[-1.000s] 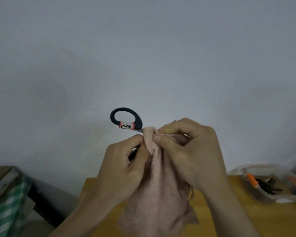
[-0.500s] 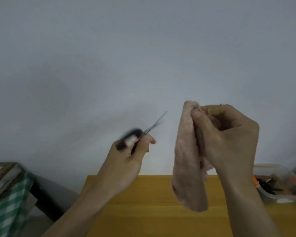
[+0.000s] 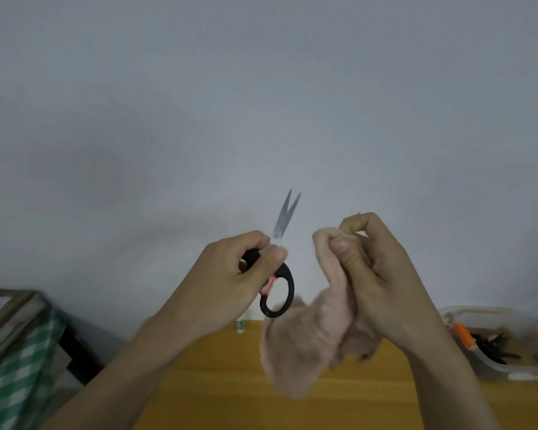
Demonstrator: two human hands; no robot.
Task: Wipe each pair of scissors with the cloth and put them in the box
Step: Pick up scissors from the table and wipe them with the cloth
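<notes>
My left hand (image 3: 230, 274) grips a pair of black-handled scissors (image 3: 280, 283) by the handles, raised in front of the wall. The blades point up and stand slightly apart. One handle loop hangs below my thumb, with a red and white label on it. My right hand (image 3: 373, 274) pinches a pink cloth (image 3: 308, 342) that hangs down over the table. A small gap separates the cloth from the scissors. A clear plastic box (image 3: 491, 364) with orange clips sits at the far right of the table, with dark scissors inside.
The yellow wooden table (image 3: 218, 386) lies below my hands. A small white and green tube (image 3: 240, 325) stands at its far edge. A green checked cloth (image 3: 16, 377) and stacked boards are at the left, beyond the table.
My hands came apart from wiping, the cloth leaving the scissors. The scissors then turned so the blades point up and the handle loop hangs down. My right hand came back closer.
</notes>
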